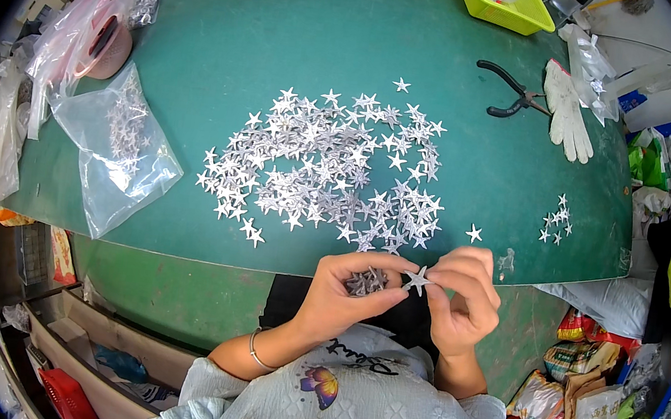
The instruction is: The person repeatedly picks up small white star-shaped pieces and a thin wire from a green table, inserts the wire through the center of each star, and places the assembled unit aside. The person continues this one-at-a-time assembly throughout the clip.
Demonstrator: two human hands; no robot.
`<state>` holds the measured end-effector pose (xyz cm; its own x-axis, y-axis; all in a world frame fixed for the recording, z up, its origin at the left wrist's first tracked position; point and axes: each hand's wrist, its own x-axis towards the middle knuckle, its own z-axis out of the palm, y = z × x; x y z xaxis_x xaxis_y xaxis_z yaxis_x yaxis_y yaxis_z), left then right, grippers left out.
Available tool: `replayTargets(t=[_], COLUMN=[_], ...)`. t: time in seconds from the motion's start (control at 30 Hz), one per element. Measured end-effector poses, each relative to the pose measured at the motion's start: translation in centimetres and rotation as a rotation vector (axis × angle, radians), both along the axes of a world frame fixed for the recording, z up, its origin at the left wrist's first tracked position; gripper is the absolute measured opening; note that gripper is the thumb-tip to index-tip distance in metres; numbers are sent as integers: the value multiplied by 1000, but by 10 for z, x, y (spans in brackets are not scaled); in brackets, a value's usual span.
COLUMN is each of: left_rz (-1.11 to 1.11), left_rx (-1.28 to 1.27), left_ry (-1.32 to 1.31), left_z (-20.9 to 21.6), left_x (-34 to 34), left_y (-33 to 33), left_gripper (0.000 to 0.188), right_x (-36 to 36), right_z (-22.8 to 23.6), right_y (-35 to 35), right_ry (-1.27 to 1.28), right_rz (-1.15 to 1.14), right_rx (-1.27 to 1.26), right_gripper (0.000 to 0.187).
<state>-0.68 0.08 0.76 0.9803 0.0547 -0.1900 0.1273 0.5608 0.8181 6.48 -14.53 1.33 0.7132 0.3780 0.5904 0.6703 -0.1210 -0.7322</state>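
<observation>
The left hand (335,293) cups a bunch of stars (366,281), and the right hand (465,299) pinches one star (417,281) just beside them. A big pile (317,157) lies on the table (499,171), so most seem left; the small group (559,218) at right may be done.

Dark cursive lettering (362,358) stands on the pale shirt (352,417), just below the left hand (354,294); markings on the colourful bags (583,359), right of the right hand (462,302), are too small to read.
</observation>
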Motion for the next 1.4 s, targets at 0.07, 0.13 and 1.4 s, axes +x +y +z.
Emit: replayTargets(t=[0.07,0.13,1.4], left_rz=[14,21,114], left_rx=[38,49,-438], left_ry=[-4,12,88], left_z=[-1,-4,-19], left_x=[0,-1,7], left_y=[0,-1,-2], left_gripper=[17,14,19], right_x=[0,0,52], right_z=[1,0,-33], right_y=[0,0,-11], right_ry=[68,166,-91], right_rz=[49,91,-353], right_rx=[18,42,-496], right_gripper=[14,11,12])
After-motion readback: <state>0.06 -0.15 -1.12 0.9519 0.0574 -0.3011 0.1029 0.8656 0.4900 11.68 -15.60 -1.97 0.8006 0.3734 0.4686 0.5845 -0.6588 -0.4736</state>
